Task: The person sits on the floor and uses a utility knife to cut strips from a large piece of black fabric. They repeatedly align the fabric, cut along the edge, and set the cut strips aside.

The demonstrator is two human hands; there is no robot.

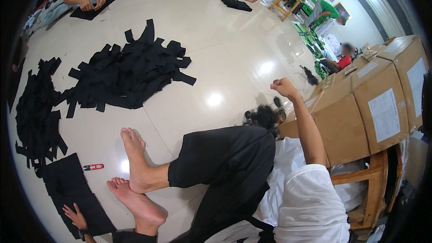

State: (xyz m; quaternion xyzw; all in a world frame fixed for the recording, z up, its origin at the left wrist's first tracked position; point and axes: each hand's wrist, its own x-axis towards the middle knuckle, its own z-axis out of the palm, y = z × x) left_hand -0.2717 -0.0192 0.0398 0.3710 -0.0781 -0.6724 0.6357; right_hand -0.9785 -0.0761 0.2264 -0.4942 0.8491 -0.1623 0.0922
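Note:
My left hand (75,216) lies flat on a folded black cloth piece (74,189) on the floor at the lower left, its fingers spread. A dark band circles that wrist. On the floor beside the cloth, close to my bare feet, are red-handled thread snips (93,167). Off to the right, my right arm is stretched out with the right hand (284,88) raised and its fingers curled together. Whatever it may hold is too small or hidden to name. Beneath and nearer than that hand sits a tangle of black thread scraps (264,116).
Two heaps of black cloth pieces, one large (130,74) and one narrower (38,112), spread over the tiled floor. Taped cardboard boxes (339,117) and a wooden frame (371,184) stand at right. Several people sit or bend over work farther off, near a wooden stool (286,5).

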